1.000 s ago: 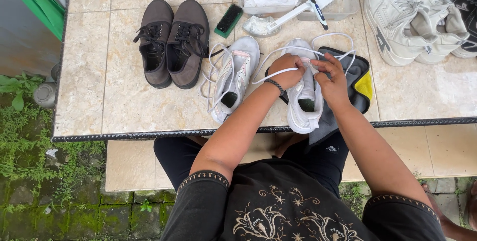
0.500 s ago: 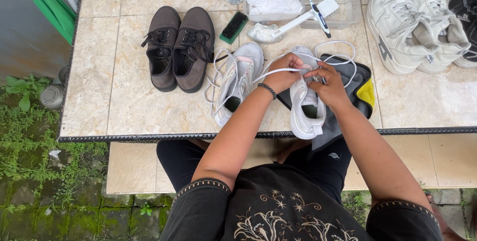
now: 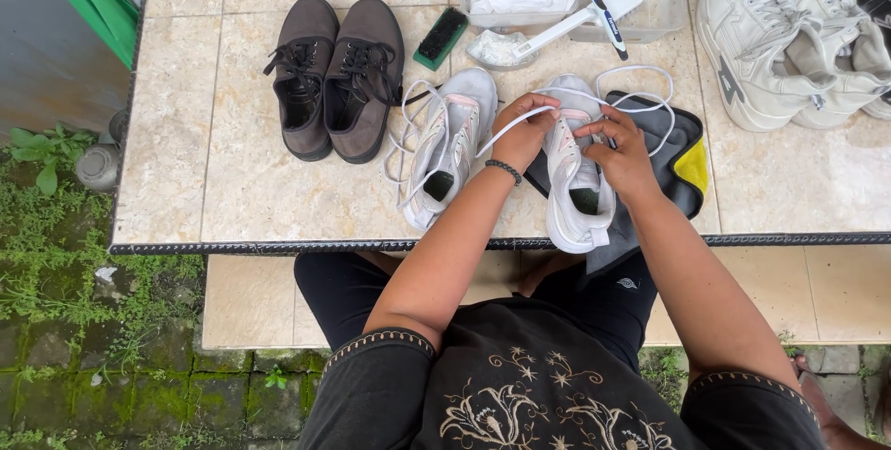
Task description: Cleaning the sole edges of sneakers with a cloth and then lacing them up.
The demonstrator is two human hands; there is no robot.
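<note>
**Clothing and wrist wear**

A black short-sleeved top is worn, trimmed with pale beaded cuffs and cream floral embroidery across the front. Black trousers are seen below. A dark beaded bracelet circles the left hand's [image 3: 522, 135] wrist.

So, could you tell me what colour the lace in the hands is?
The lace is white, clearest in the head view.

Place: outdoor home yard | tiled table [image 3: 232, 181] | mossy paving [image 3: 111, 385] | weeds [image 3: 42, 148]

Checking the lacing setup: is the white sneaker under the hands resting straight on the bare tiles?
No, the white sneaker lies on a dark grey cloth.
</note>
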